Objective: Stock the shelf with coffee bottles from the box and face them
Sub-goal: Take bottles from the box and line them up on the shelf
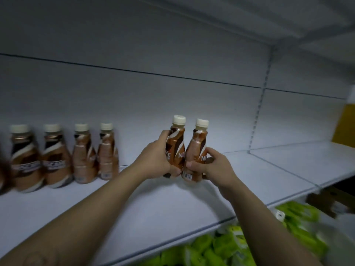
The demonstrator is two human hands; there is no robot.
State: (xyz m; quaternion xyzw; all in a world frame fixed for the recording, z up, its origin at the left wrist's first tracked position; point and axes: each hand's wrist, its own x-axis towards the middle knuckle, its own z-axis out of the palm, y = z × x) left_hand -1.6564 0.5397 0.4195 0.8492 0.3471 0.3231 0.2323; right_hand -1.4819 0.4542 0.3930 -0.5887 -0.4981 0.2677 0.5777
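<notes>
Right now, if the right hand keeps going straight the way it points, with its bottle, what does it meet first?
The right hand points toward the shelf's back panel. Nothing stands behind its bottle, so the panel likely comes first, though depth is unclear. The left hand's bottle touches alongside, not ahead.

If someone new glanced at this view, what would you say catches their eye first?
First, the two coffee bottles held side by side at centre: the left hand grips one bottle, the right hand the other, just over the white shelf. Next, the row of shelved bottles at left by the back panel, and the bright green packets on the shelf below.
</notes>
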